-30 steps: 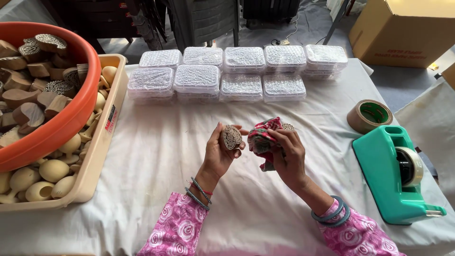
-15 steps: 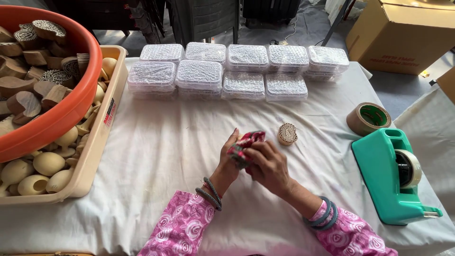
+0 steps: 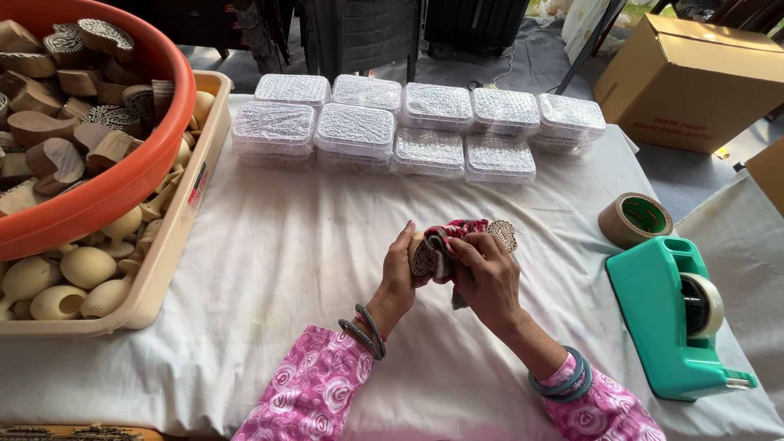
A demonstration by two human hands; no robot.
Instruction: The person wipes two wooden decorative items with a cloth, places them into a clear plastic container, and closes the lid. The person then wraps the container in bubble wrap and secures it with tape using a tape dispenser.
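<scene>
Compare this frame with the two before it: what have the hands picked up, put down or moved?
The left hand has kept its carved wooden stamp throughout; a second ago it held it up bare, and now the right hand presses the red patterned cloth against it. The second carved stamp lies on the white sheet beside the hands. Tubs, plastic boxes and tape dispenser stayed put.
</scene>
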